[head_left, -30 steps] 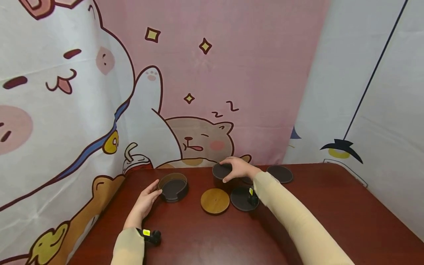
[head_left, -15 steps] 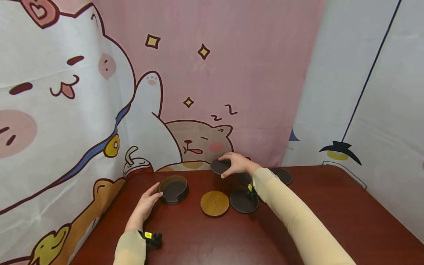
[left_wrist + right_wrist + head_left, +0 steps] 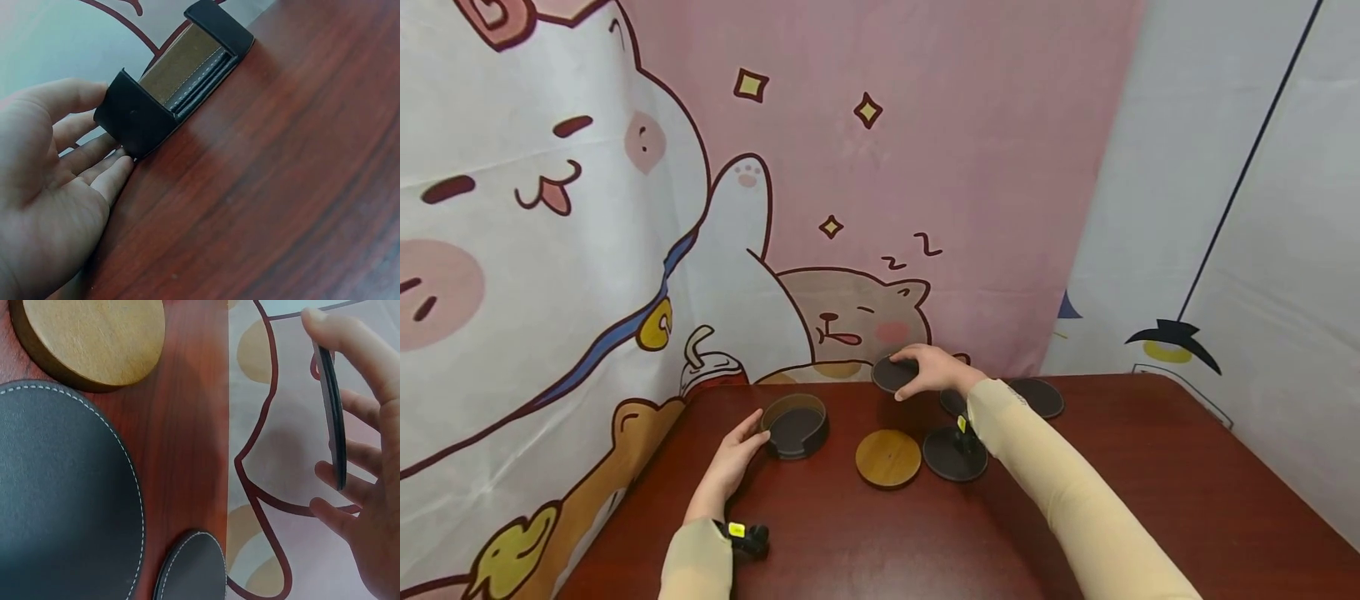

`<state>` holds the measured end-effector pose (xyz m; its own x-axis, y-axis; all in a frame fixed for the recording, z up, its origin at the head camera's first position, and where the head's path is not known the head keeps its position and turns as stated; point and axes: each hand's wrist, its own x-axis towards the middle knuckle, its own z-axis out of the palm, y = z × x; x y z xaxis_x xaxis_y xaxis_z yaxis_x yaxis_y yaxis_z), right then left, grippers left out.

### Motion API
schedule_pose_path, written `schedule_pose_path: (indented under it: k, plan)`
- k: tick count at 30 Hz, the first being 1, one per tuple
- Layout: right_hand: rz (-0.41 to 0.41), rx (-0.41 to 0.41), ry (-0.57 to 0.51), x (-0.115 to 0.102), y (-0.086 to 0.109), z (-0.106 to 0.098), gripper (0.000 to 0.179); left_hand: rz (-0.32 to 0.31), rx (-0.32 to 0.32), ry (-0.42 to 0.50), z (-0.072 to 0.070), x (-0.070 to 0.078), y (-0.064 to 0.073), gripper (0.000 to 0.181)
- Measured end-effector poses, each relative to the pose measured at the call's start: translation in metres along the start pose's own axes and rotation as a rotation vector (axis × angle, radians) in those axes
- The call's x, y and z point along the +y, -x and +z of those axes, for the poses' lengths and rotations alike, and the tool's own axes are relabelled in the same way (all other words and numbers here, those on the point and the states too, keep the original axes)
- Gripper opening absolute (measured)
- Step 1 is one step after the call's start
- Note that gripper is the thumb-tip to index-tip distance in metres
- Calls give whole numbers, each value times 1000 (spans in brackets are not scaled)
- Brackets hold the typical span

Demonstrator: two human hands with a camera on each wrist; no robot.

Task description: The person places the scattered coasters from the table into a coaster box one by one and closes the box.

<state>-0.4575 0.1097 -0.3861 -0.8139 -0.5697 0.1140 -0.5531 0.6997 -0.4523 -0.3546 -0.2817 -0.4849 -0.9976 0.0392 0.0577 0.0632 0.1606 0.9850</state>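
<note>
In the head view my right hand [image 3: 928,369] grips a round black coaster [image 3: 891,375] above the table's far edge. Seen edge-on in the right wrist view, the coaster [image 3: 333,419] looks layered and sits between the thumb and the fingers. My left hand [image 3: 733,458] holds the left side of a round black coaster holder [image 3: 793,427], which stands on the table. Through the front gap of the holder [image 3: 134,122], dark stitched coasters show in the left wrist view. The inner wall is brown.
A round wooden disc [image 3: 887,459] lies at the middle of the red-brown table [image 3: 850,542]. Beside it is a black coaster [image 3: 953,455]. Further back are another black coaster [image 3: 953,403], partly hidden by my right arm, and one more coaster [image 3: 1037,397]. A printed cloth [image 3: 985,208] hangs behind.
My right hand has moved slightly left and up with the black coaster. The left hand and the holder keep their place.
</note>
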Motion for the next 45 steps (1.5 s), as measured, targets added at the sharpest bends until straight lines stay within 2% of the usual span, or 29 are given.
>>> schedule_pose_path:
  k: [9,15,20,25,36,45]
  plan:
    - [-17,2,5,-6,-12,4,76,-5,8,-21,-4,6,0,61]
    - [-53,0,-5,-19,-21,10,75,9,23,-8,-6,5,-3,60]
    - [-80,5,-2,-29,-28,14,75,11,27,0,-3,2,-6,60]
    - [-102,-4,3,-37,-35,25,74,14,44,20,1,-3,-3,60]
    - [-61,-9,48,-55,-44,42,75,27,50,24,3,-3,-2,60]
    - [-91,-48,41,-66,-48,70,76,29,38,35,2,-3,-3,59]
